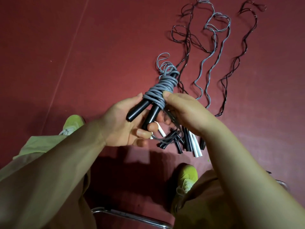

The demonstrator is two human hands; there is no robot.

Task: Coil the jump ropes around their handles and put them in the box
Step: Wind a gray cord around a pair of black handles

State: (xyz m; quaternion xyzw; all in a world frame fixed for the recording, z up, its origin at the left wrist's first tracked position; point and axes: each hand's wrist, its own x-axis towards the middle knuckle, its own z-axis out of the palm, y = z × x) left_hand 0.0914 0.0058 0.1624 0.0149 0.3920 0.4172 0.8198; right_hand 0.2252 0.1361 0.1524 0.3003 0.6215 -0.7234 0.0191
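A grey jump rope [159, 90] is wound in several turns around its two black handles [140, 109], which I hold together above the red floor. My left hand [127, 128] cups the handles' lower ends from below, fingers curled around them. My right hand [183, 111] pinches the grey coil with thumb and fingers on its right side. A short loose loop of grey rope sticks out past the handles' far ends. No box is in view.
On the floor ahead lie several more ropes: grey rope [212, 52] and dark ropes [237, 63] stretched out wavy, their black and white handles [189, 142] bunched near my feet. My green shoes [186, 177] and a chrome chair frame [132, 217] are below.
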